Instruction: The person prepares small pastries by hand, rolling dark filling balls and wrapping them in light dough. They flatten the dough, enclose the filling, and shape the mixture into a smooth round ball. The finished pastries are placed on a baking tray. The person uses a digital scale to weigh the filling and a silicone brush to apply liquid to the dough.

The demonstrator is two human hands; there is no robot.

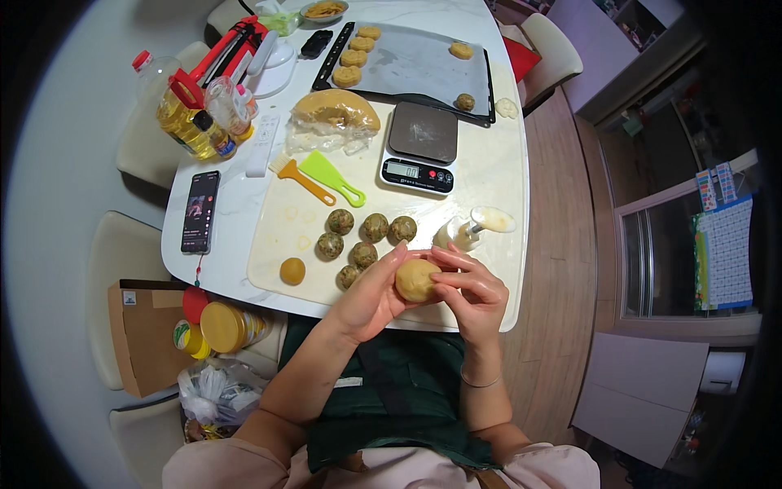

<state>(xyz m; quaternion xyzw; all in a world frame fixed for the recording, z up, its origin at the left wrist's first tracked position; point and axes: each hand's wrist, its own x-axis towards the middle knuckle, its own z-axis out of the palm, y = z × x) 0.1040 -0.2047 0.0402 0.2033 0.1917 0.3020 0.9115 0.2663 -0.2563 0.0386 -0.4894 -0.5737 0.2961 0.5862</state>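
Note:
A smooth pale dough ball (416, 280) rests in my left hand (372, 292), which cups it from the left and below. The fingers of my right hand (473, 287) press on its right side. Beyond my left hand, several dark speckled filling balls (375, 227) sit on the cream mat (269, 244). A small yellow-brown ball (292, 271) lies apart from them at the left. Just past my right hand stands a white plunger mold (461, 232) with an oval-topped handle.
A digital kitchen scale (423, 134) stands mid-mat. Behind it, a lined baking tray (409, 61) holds several shaped pastries (347, 76). Wrapped dough (335, 116), a pastry brush (305, 180) and a green scraper (330, 177) lie left of the scale. A phone (200, 212) and an oil bottle (183, 125) are farther left.

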